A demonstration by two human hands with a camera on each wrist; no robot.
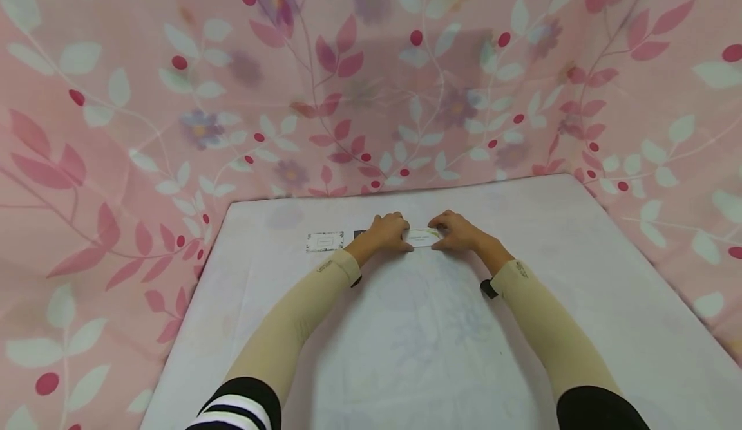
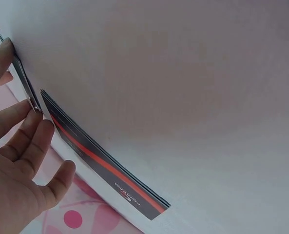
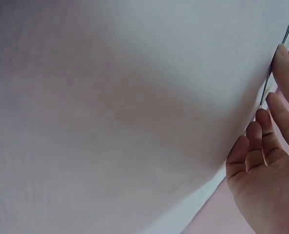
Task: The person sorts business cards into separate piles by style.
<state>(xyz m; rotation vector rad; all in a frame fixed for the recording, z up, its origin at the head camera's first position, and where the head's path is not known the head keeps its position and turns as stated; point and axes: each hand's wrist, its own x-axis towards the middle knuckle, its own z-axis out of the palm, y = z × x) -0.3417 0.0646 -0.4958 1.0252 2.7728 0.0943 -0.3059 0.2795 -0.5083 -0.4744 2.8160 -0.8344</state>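
A white card stack [image 1: 422, 237] with small print lies near the far side of the table. At its left end, my left hand [image 1: 387, 232] grips it between thumb and fingers. The right hand [image 1: 458, 232] pinches the opposite end the same way. In the left wrist view the stack [image 2: 23, 80] appears edge-on at the fingertips, and the right wrist view shows only its thin dark edge [image 3: 266, 83]. Just left of it lies a dark card stack [image 2: 103, 158] with a red stripe and "COMPAN" lettering, mostly hidden behind my left hand in the head view.
Left of the dark stack lies a white card [image 1: 324, 242] with a patterned border. A white cloth [image 1: 406, 340] covers the table. Pink floral fabric [image 1: 371, 82] rises behind its far edge and at both sides.
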